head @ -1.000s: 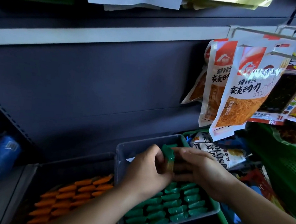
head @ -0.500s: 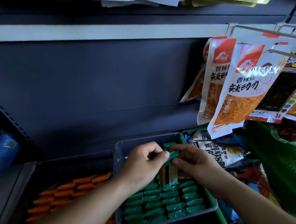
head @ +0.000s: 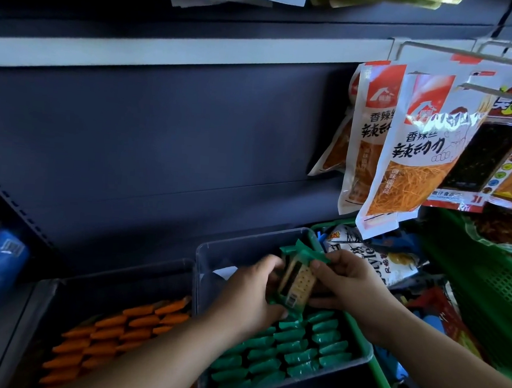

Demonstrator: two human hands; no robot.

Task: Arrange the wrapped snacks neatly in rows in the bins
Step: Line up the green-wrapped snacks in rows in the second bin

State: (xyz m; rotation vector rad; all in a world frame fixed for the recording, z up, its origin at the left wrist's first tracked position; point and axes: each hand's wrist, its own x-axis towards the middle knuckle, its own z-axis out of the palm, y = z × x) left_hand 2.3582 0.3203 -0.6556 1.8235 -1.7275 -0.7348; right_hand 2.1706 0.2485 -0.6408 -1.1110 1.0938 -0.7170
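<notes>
Head view: the person is holding one wrapped snack pack above the far half of the grey bin, with both hands on it. The left hand is gripping the near-left side of the pack, fingers curled round its lower end. The right hand is pinching the right side just below the crimped green end, fingers likewise curled. The long axis of the pack is running near to far and tilting upward, with the crimped end pointing toward the far wall of the bin. The green snack rows are lying directly below and nearward of the pack, their green ends facing up, and the farthest row is sitting just beneath the left hand. Judged from this, the coming move is turning on lowering the pack end-down behind that row, so both hands are equally near the slot. A white scrap is lying on the bin floor to the far left and may be fouling the seating. The orange snacks are sitting in the adjacent dark bin to the left, well clear. The green basket is touching the grey bin on the right, crowding the right wrist. The hanging bags are dangling above the far right, apart from the hands.
</notes>
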